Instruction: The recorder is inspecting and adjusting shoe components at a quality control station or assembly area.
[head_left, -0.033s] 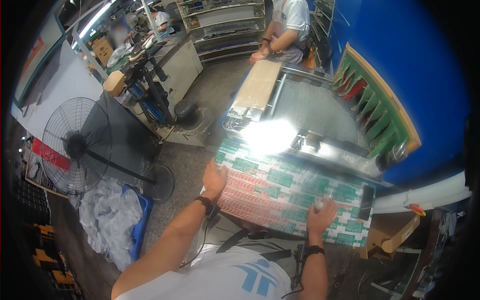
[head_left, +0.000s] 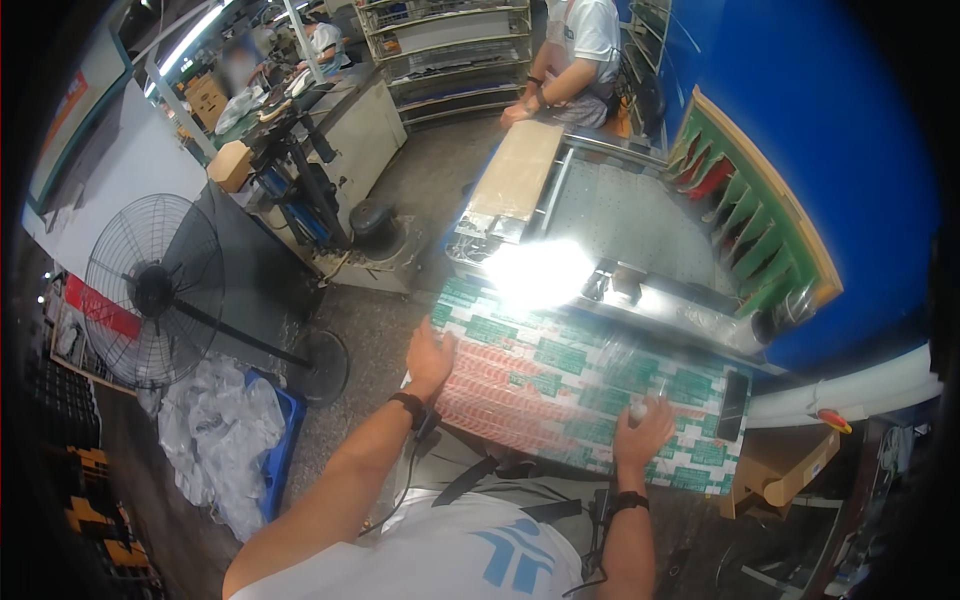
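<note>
A large stack of printed sheets (head_left: 560,375), patterned with green and red blocks, lies flat on a metal machine table (head_left: 640,215) in front of me. My left hand (head_left: 430,358) rests against the stack's left edge, fingers apart. My right hand (head_left: 642,430) lies on top of the sheets near the front right, fingers spread, with a small white thing at its fingertips. Both wrists wear dark bands. A black flat device (head_left: 733,403) lies on the sheets to the right of my right hand.
A bright glare (head_left: 540,272) covers the sheets' far edge. A co-worker (head_left: 575,45) stands at the far end by a wooden board (head_left: 517,170). A standing fan (head_left: 150,290) and a blue bin of white plastic (head_left: 235,430) are at the left; a green slotted rack (head_left: 760,225) is at the right.
</note>
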